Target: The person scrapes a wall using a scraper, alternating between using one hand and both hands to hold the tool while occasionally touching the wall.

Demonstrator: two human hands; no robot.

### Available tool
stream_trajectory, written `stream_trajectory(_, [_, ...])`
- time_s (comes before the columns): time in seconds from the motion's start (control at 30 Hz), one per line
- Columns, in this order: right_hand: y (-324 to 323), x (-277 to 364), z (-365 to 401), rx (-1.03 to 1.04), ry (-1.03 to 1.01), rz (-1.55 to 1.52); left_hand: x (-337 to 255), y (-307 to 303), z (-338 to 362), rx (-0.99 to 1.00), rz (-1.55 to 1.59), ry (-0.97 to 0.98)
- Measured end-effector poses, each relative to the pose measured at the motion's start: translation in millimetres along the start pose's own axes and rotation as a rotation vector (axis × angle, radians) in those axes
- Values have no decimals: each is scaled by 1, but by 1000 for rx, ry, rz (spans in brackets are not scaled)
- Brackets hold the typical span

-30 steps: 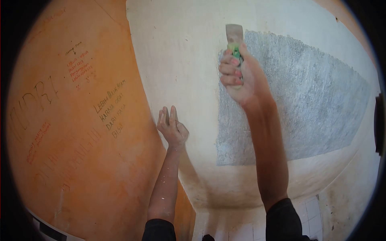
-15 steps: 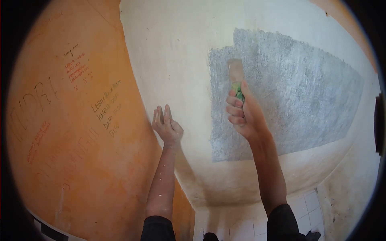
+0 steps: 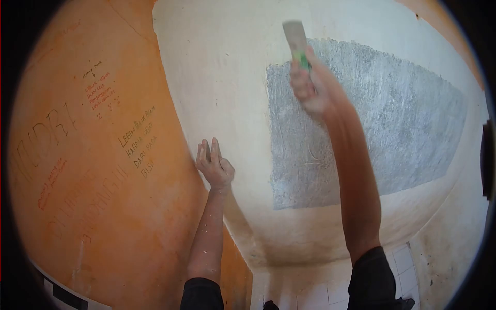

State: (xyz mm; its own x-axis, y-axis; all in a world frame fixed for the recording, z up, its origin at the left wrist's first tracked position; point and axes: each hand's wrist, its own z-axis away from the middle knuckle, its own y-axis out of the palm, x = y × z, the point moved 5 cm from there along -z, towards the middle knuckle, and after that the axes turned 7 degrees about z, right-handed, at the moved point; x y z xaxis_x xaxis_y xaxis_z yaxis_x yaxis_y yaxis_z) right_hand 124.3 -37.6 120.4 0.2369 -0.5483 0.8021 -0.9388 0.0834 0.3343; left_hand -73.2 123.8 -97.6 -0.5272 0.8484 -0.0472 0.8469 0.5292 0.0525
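Observation:
My right hand (image 3: 310, 85), smeared by motion, is wrapped round the green handle of a scraper (image 3: 295, 36). Its broad flat metal blade points up over the pale wall, just above the upper left edge of a rough grey patch (image 3: 372, 119). Lower and to the left, my left hand (image 3: 215, 168) is at the pale wall near the corner, two fingers stretched upward and the others bent. Nothing shows in it. White specks dot the left forearm.
An orange wall (image 3: 103, 206) with handwriting in black and red meets the pale wall (image 3: 222, 77) at the left. White floor tiles (image 3: 315, 294) lie below. A dark object (image 3: 486, 160) stands at the far right edge.
My right hand has moved up with the scraper, from the grey patch to above its upper left edge. The left hand has hardly moved.

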Motion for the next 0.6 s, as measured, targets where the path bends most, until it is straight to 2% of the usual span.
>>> stream_trajectory(0.1, [38,7,8,28,96,-162,0,2,-3,-21,-5,13])
stream_trajectory(0.13, [35,-5,15,24,106,-161,-1,2,-4,-11,-4,1])
stream_trajectory(0.2, [11,-45,43,-158,114,-17,-2,-2,-1,6,5,-5])
stream_trajectory(0.37, [-34,-85,101,-184,293,-8,1,1,-2,-26,0,23])
stream_trajectory(0.47, [-23,-57,77,-187,221,47,0,0,-2,-19,-7,15])
stream_trajectory(0.53, [-19,-30,38,-36,143,27,0,-1,-1,-3,-6,17])
stream_trajectory(0.6, [4,-8,29,-22,133,-44,1,2,-3,-7,-1,17])
